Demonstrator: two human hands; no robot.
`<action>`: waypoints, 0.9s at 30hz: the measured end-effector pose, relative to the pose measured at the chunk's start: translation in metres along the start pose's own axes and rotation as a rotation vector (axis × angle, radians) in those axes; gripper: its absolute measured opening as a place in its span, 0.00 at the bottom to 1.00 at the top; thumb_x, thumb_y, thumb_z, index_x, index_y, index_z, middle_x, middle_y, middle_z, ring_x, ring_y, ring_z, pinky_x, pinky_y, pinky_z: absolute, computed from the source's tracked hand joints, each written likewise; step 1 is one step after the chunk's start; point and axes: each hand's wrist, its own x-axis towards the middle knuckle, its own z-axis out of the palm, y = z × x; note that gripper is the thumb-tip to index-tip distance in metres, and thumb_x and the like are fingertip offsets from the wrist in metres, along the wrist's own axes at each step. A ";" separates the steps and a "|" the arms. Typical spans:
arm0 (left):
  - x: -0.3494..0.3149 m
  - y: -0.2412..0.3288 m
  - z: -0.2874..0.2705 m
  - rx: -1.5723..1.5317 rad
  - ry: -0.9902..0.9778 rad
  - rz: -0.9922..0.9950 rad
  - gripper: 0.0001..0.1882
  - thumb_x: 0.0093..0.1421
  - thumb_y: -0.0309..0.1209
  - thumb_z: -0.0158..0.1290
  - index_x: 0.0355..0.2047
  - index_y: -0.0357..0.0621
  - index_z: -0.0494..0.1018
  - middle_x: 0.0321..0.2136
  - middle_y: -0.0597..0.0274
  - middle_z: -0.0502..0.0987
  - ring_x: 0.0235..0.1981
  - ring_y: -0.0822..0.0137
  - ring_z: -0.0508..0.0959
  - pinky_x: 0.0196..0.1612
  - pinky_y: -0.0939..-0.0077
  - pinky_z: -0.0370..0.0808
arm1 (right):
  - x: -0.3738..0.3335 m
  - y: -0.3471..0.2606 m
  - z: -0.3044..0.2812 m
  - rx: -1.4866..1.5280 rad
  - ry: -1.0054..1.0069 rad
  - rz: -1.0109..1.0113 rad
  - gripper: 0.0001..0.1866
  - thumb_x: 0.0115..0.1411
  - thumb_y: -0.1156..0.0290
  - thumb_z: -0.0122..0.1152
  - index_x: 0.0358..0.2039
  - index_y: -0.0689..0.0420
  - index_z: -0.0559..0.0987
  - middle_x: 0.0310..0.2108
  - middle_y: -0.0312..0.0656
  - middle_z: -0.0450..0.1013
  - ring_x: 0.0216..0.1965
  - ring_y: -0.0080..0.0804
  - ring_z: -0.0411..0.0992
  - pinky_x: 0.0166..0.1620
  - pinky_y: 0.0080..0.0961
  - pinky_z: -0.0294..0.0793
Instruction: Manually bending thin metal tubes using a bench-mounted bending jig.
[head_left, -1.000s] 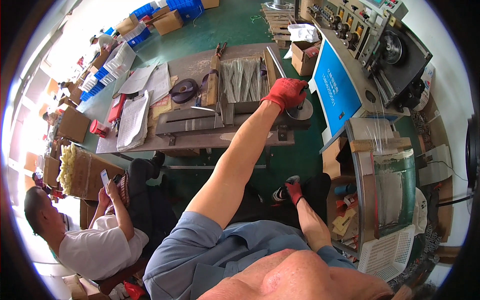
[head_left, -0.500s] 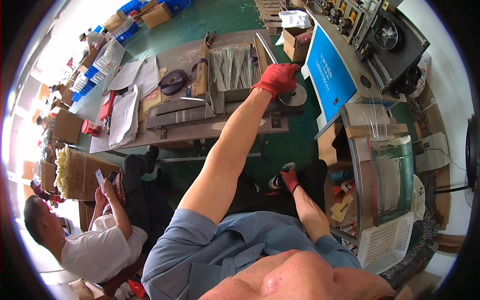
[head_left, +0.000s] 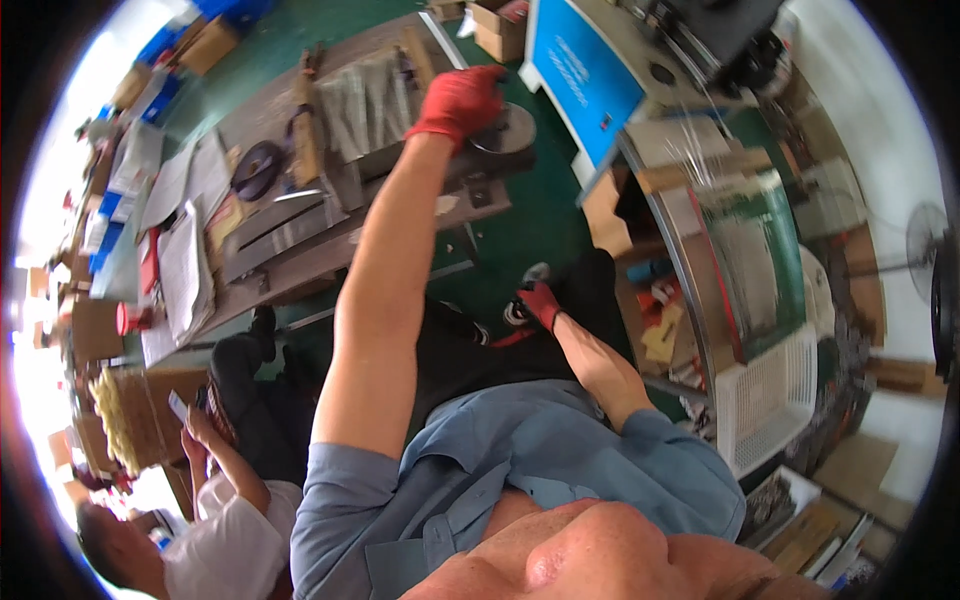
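My left hand [head_left: 460, 103], in a red glove, reaches out over the far workbench [head_left: 340, 215]. It is closed round the lower end of a straight metal bar [head_left: 440, 38]; the grip itself is partly hidden. Just beside it sits a round metal disc [head_left: 512, 130] at the bench's right end. To its left, a bundle of thin pale strips [head_left: 362, 108] lies between wooden bars [head_left: 304, 130]. My right hand [head_left: 540, 303], also gloved in red, is low by my leg, above a shoe [head_left: 515, 313]. Its fingers are blurred and partly hidden.
A roll of dark tape [head_left: 258, 170] and paper sheets [head_left: 185, 270] lie on the bench's left. At right stand a blue-panelled machine [head_left: 585, 75], a stand with a green sheet [head_left: 750, 260] and a white basket [head_left: 768, 400]. A seated person [head_left: 225, 530] holds a phone at left.
The whole view has turned and shifted, so the bench sits further up and left. My left hand stays at the bar beside the disc; my right hand stays low by my leg.
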 end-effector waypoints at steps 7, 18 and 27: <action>-0.007 -0.008 -0.004 0.003 -0.022 0.029 0.16 0.55 0.35 0.49 0.43 0.52 0.76 0.39 0.57 0.80 0.41 0.54 0.79 0.45 0.63 0.75 | -0.010 -0.030 0.005 -0.155 0.014 0.159 0.27 0.49 0.57 0.64 0.43 0.65 0.76 0.42 0.56 0.75 0.46 0.49 0.74 0.46 0.38 0.71; -0.005 -0.001 -0.006 0.083 -0.058 -0.009 0.16 0.56 0.35 0.48 0.45 0.51 0.74 0.40 0.57 0.79 0.41 0.53 0.78 0.44 0.62 0.74 | 0.001 -0.010 0.010 -0.150 0.023 0.154 0.28 0.48 0.55 0.64 0.42 0.66 0.76 0.42 0.58 0.75 0.47 0.52 0.73 0.47 0.40 0.71; -0.005 -0.007 -0.003 0.117 -0.068 -0.025 0.16 0.56 0.37 0.48 0.45 0.51 0.74 0.41 0.57 0.79 0.41 0.53 0.78 0.44 0.61 0.74 | -0.003 -0.018 0.008 -0.094 0.041 0.169 0.26 0.47 0.54 0.64 0.37 0.66 0.77 0.37 0.58 0.75 0.43 0.51 0.74 0.44 0.40 0.72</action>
